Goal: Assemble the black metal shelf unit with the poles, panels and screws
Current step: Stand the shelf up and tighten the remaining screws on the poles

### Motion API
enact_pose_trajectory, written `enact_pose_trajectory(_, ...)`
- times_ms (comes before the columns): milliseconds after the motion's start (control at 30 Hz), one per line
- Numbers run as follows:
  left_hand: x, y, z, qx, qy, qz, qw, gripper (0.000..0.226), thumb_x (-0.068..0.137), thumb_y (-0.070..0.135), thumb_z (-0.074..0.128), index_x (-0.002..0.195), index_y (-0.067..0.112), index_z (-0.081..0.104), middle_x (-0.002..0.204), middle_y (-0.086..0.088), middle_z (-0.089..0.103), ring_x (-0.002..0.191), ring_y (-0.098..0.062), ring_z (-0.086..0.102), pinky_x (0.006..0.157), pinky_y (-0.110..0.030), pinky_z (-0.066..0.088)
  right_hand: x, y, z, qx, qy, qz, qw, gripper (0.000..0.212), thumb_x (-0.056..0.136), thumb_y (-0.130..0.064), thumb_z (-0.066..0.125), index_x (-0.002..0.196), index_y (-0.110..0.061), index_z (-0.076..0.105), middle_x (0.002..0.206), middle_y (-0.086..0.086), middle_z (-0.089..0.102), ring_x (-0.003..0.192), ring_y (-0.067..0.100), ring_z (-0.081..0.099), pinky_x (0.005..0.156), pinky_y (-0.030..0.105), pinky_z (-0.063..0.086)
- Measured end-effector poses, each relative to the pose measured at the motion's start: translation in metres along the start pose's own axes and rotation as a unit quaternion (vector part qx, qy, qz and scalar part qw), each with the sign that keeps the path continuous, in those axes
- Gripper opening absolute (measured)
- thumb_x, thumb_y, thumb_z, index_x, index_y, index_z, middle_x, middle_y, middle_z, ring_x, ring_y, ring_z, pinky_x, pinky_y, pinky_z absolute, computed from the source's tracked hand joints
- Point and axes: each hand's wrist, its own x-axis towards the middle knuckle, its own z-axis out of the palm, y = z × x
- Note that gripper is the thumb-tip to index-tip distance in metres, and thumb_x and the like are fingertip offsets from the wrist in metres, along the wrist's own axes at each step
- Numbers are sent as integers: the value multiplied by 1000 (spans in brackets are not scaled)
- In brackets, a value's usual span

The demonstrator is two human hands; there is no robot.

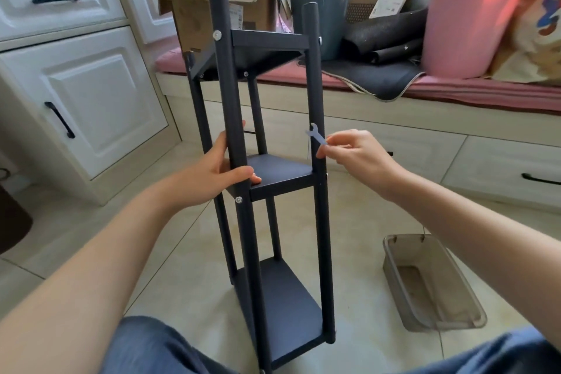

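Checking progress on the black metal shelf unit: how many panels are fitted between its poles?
3: top black metal panel, middle panel by the left hand, bottom panel near the floor.

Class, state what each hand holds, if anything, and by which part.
The left hand grips the shelf unit's front-left pole just above the middle panel. The right hand pinches a small flat wrench by its lower end.

Shelf unit [273, 167] standing on the floor before you, tray [431, 282] on the floor right of it, cardboard box [209, 9] and bin [318, 9] behind it, cabinet [76, 85] left of it
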Motion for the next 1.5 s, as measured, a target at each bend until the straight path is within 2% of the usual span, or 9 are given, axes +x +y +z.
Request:
enact_pose_trajectory(100, -2, 0, -3, -5, -11, -2, 1000, 82, 102, 26, 57, 154, 43, -3, 109, 7, 76, 113, -2, 65, 89, -12, 41, 9, -6, 0, 52, 15, -4, 999, 22, 93, -18, 58, 79, -18, 75, 95, -2, 73, 100, 18, 64, 100, 45, 48)
enact_pose_trajectory(233, -6, 0, -5, -7, -17, -4, 1000, 79, 102, 21, 56, 150, 47, 0, 108, 5, 76, 112, -1, 66, 86, -6, 45, 18, -18, 2, 124, 28, 0, 992, 21, 91, -17, 60, 75, -19, 74, 102, 24, 66, 89, 28, 60, 92, 52, 51)
enact_pose_trajectory(333, -7, -2, -6, 2, -3, -6, 1000, 75, 102, 19, 56, 151, 42, 4, 107, 4, 77, 109, -3, 67, 92, -16, 49, 21, -24, 5, 150, 35, 2, 988, 20, 92, -17, 61, 76, -17, 74, 97, 25, 65, 85, 22, 58, 77, 43, 52)
enact_pose_trajectory(467, -5, -9, -7, -15, 53, -5, 999, 59, 101, 16, 57, 144, 37, 22, 101, 0, 78, 102, -10, 72, 101, -35, 52, 22, -28, 12, 150, 67, 0, 986, 23, 93, -19, 60, 75, -20, 74, 92, 15, 67, 93, 29, 64, 90, 49, 54)
enact_pose_trajectory(600, -3, -17, -6, -33, 86, -11, 996, 53, 102, 16, 56, 138, 39, 25, 99, -3, 77, 99, -10, 72, 95, -32, 54, 20, -32, 17, 141, 84, -16, 986, 25, 92, -19, 62, 71, -26, 75, 94, 16, 69, 98, 36, 62, 89, 57, 52)
enact_pose_trajectory(767, 4, -25, -1, -53, 88, -16, 995, 59, 99, 15, 60, 141, 34, 23, 99, -5, 77, 98, -15, 73, 92, -36, 57, 17, -37, 14, 128, 83, -45, 987, 21, 92, -18, 63, 76, -25, 77, 103, 8, 66, 94, 24, 63, 92, 49, 53)
enact_pose_trajectory(1067, 12, -24, 1, -53, 144, 10, 988, 58, 101, 7, 54, 143, 30, 22, 108, -7, 68, 89, -6, 73, 69, -10, 54, 10, -41, 3, 103, 57, -69, 991, 18, 91, -20, 66, 80, -25, 78, 97, 0, 62, 103, 23, 61, 93, 50, 52)
enact_pose_trajectory(1367, 10, -30, -7, -25, 162, 7, 986, 54, 100, 6, 55, 129, 36, 21, 107, -13, 68, 89, -13, 74, 78, -24, 57, 6, -56, 6, 63, 64, -120, 989, 10, 89, -20, 71, 88, -24, 79, 87, 6, 55, 92, 30, 58, 83, 47, 54)
enact_pose_trajectory(1500, 9, -29, -4, -13, 159, 11, 987, 58, 99, 8, 58, 131, 37, 20, 107, -11, 68, 88, -14, 74, 75, -23, 58, 6, -54, 7, 49, 101, -135, 985, 10, 90, -16, 70, 91, -20, 79, 85, 2, 57, 85, 19, 57, 81, 30, 52)
